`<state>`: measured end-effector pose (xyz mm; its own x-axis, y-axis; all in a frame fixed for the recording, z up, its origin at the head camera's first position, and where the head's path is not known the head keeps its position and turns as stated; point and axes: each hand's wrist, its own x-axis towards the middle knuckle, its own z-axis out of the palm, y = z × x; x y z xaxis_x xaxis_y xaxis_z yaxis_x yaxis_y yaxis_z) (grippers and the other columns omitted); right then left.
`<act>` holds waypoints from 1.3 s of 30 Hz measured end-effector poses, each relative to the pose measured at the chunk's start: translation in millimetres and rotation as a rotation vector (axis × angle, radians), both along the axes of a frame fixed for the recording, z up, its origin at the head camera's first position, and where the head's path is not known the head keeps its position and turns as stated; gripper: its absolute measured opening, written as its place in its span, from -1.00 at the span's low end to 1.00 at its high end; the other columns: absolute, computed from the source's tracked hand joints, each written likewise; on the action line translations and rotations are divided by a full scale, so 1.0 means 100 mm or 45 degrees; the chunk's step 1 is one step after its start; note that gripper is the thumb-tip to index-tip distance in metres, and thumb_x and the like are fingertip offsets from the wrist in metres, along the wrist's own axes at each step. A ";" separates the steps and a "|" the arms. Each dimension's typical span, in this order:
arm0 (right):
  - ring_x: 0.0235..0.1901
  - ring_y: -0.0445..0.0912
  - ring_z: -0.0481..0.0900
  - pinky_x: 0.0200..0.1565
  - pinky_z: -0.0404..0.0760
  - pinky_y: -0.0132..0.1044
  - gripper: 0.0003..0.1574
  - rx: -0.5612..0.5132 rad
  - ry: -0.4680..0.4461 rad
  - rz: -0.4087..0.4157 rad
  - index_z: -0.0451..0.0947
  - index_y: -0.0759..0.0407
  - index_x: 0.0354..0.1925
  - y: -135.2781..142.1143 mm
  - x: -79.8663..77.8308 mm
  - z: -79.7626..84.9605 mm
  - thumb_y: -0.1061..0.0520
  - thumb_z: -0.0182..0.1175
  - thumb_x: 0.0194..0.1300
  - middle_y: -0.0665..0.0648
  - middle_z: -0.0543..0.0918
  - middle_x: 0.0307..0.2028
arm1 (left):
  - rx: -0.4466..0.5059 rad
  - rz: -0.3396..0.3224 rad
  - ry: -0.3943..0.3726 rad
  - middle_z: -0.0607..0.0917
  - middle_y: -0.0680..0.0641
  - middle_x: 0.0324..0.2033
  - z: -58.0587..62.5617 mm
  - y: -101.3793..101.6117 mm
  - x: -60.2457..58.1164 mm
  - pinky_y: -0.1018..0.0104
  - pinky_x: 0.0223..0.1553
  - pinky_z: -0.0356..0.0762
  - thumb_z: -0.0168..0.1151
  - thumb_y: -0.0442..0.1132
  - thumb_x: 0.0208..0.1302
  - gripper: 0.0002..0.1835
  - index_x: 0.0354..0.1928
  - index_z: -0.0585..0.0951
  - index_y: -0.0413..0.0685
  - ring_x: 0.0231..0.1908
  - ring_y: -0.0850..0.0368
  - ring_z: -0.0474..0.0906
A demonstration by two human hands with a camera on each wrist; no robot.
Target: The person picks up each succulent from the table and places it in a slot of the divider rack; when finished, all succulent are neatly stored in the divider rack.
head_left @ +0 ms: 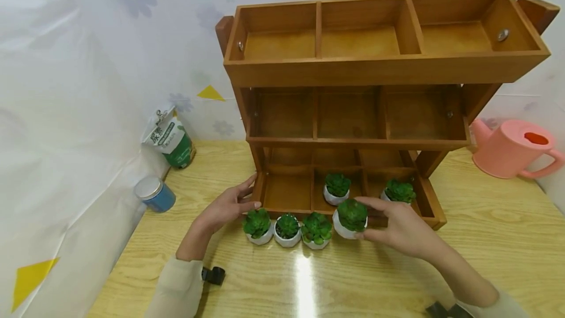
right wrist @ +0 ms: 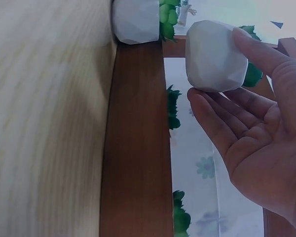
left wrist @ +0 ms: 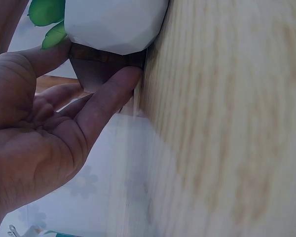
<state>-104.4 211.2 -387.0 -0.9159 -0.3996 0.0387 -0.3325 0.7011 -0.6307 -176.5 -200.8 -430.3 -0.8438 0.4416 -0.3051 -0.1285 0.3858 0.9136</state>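
Observation:
My right hand pinches a small potted succulent between thumb and fingers. Its white faceted pot is clear of the table in the right wrist view. My left hand grips the front left corner of the wooden shelf's bottom tier, thumb and fingers on either side of it. Along the front of that tier stand a left succulent, a middle one and a right one. Inside the tier, one succulent sits in the middle compartment and another in the right, partly behind my right hand.
The three-tier wooden shelf has divided compartments. A pink watering can stands to its right. To the left are a green and white pouch with a clip and a blue jar. A patterned sheet hangs behind.

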 end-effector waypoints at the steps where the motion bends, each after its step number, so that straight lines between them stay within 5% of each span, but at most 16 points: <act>1: 0.05 0.02 0.72 -0.09 0.72 -0.14 -0.10 0.004 0.001 -0.003 0.52 0.02 0.34 -0.01 -0.01 0.01 -0.30 0.47 0.14 0.11 0.72 0.13 | -0.003 0.000 0.004 0.07 -0.28 0.58 0.00 0.00 0.00 0.00 0.17 0.59 0.22 -0.13 0.48 -0.13 0.63 -0.06 0.37 0.46 -0.26 0.29; 4: 0.04 -0.01 0.71 -0.11 0.67 -0.20 -0.09 0.026 0.036 -0.012 0.53 0.02 0.34 -0.05 -0.04 0.03 -0.32 0.47 0.12 0.13 0.71 0.15 | -0.008 0.005 0.001 0.07 -0.28 0.58 0.01 0.01 0.00 -0.02 0.18 0.59 0.22 -0.14 0.48 -0.13 0.63 -0.06 0.37 0.47 -0.26 0.28; 11: -0.49 -0.23 0.44 -0.32 0.44 -0.34 -0.08 0.013 0.017 -0.005 0.51 0.03 0.36 -0.14 -0.12 0.07 -0.26 0.50 0.12 0.18 0.70 0.15 | 0.000 0.001 -0.010 0.05 -0.29 0.59 0.03 0.02 0.01 -0.13 0.26 0.52 0.21 -0.15 0.49 -0.12 0.63 -0.08 0.38 0.47 -0.27 0.27; 18: -0.06 -0.13 0.71 -0.16 0.65 -0.26 -0.07 -0.020 0.009 -0.001 0.49 0.05 0.38 -0.24 -0.22 0.06 -0.24 0.49 0.13 0.16 0.71 0.14 | -0.005 -0.005 -0.007 0.05 -0.29 0.58 0.03 0.02 0.00 -0.11 0.25 0.53 0.21 -0.15 0.49 -0.12 0.63 -0.08 0.37 0.46 -0.26 0.28; 25: 0.02 -0.01 0.74 -0.04 0.73 -0.08 -0.07 -0.104 -0.043 0.006 0.44 0.09 0.41 -0.39 -0.34 0.05 -0.18 0.49 0.17 0.18 0.73 0.10 | -0.012 0.004 -0.009 0.05 -0.28 0.59 0.01 0.01 0.00 -0.12 0.26 0.53 0.21 -0.15 0.48 -0.12 0.63 -0.07 0.39 0.50 -0.26 0.22; 32: -0.08 -0.13 0.75 -0.17 0.67 -0.28 -0.12 -0.131 -0.072 0.017 0.43 0.10 0.42 -0.52 -0.48 0.03 -0.12 0.45 0.23 0.13 0.75 0.05 | -0.007 0.006 -0.009 0.04 -0.29 0.59 0.00 0.01 0.00 -0.12 0.26 0.53 0.22 -0.15 0.48 -0.12 0.63 -0.07 0.39 0.50 -0.27 0.19; 39: -0.01 -0.09 0.74 -0.05 0.72 -0.14 -0.10 -0.132 -0.085 0.026 0.41 0.08 0.43 -0.65 -0.62 -0.02 -0.16 0.44 0.23 0.13 0.72 0.12 | -0.004 0.011 -0.014 0.05 -0.30 0.59 0.01 0.01 0.00 -0.11 0.25 0.54 0.22 -0.16 0.48 -0.12 0.63 -0.07 0.38 0.49 -0.27 0.23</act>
<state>-165.9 146.2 -388.5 -0.9095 -0.4152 0.0202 -0.3011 0.6245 -0.7207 -176.0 -200.2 -429.1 -0.8441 0.4334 -0.3155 -0.1415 0.3876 0.9109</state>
